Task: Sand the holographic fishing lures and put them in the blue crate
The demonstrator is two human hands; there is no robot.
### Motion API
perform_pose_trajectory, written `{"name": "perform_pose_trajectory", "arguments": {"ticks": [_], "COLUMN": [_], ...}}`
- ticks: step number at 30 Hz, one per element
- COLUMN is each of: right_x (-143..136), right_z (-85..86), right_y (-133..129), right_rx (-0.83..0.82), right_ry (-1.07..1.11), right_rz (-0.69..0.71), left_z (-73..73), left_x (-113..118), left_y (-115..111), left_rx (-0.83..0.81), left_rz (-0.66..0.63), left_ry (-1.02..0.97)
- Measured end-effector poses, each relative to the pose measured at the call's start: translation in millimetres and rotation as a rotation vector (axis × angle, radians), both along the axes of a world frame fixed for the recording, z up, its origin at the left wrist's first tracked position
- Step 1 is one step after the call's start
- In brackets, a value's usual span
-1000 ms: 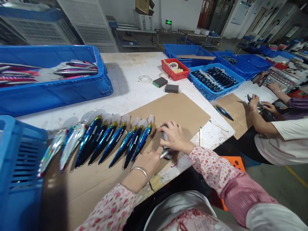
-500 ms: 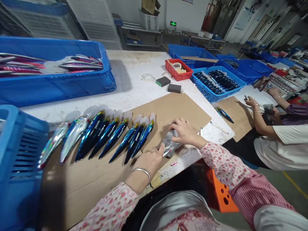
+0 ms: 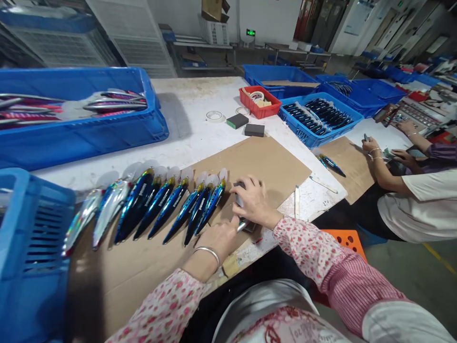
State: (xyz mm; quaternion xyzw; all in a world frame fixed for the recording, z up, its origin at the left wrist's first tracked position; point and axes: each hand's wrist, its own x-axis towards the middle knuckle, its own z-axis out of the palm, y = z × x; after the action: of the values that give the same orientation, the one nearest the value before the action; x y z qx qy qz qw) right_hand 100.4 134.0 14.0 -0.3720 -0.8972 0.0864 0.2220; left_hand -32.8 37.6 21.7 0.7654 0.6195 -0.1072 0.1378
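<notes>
My left hand [image 3: 218, 240] is closed on a silvery fishing lure [image 3: 243, 225], most of it covered by my fingers. Over its far end curls my right hand [image 3: 253, 201], closed on a grey block-like piece [image 3: 239, 193] largely hidden under the fingers. Beneath the hands, a dark block [image 3: 250, 227] shows on the cardboard sheet [image 3: 274, 164]. Left of them lies a slanted row of several fishing lures, with blue-black ones [image 3: 166, 197] and silver ones [image 3: 112, 209], each with a clear lip at the far end.
A blue bin of lures [image 3: 157, 119] stands back left, a blue basket [image 3: 39, 200] at near left. Two dark blocks [image 3: 254, 130], a tape roll [image 3: 215, 116] and a red tray [image 3: 264, 110] lie beyond. A co-worker's hand [image 3: 371, 144] is at right, near a lure basket [image 3: 310, 137].
My right hand has moved left and away from me, with the grey piece under it. My left hand stays almost in place. The camera view has shifted slightly.
</notes>
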Motion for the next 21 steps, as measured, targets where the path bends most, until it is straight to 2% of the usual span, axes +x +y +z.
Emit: {"name": "perform_pose_trajectory", "arguments": {"ticks": [1,3,5,6,10,13,16,18,21], "right_x": [-2,3,18,27,69,104,138,151,154], "right_z": [-3.7,-11.7,-18.5,-20.8,-20.2,-14.1,-12.1,-14.3,-19.8], "right_y": [3,16,33,41,53,50,43,36,24], "right_rx": [-0.013,-0.062,-0.116,-0.143,-0.153,-0.133,-0.252,-0.314,-0.341], "right_ry": [0.064,0.206,0.29,0.283,0.049,-0.051,-0.163,-0.301,-0.431], "right_rz": [-0.039,-0.21,-0.391,-0.433,-0.399,-0.483,-0.567,-0.581,-0.554], "left_z": [1.0,3.2,4.5,4.4,0.7,-2.6,-4.6,-5.3,-6.2], "left_x": [0,0,0,0,0,-1,-4,-6,-9], "left_y": [0,-1,-4,-6,-14,-19,-21,-18,-9], "left_rx": [-0.014,-0.042,-0.042,-0.029,0.021,0.089,0.193,0.245,0.314], "left_rz": [0.001,0.006,0.015,0.017,0.034,0.019,-0.022,-0.037,-0.08], "left_ry": [0.019,0.066,0.084,0.087,0.113,0.157,0.177,0.153,0.097]}}
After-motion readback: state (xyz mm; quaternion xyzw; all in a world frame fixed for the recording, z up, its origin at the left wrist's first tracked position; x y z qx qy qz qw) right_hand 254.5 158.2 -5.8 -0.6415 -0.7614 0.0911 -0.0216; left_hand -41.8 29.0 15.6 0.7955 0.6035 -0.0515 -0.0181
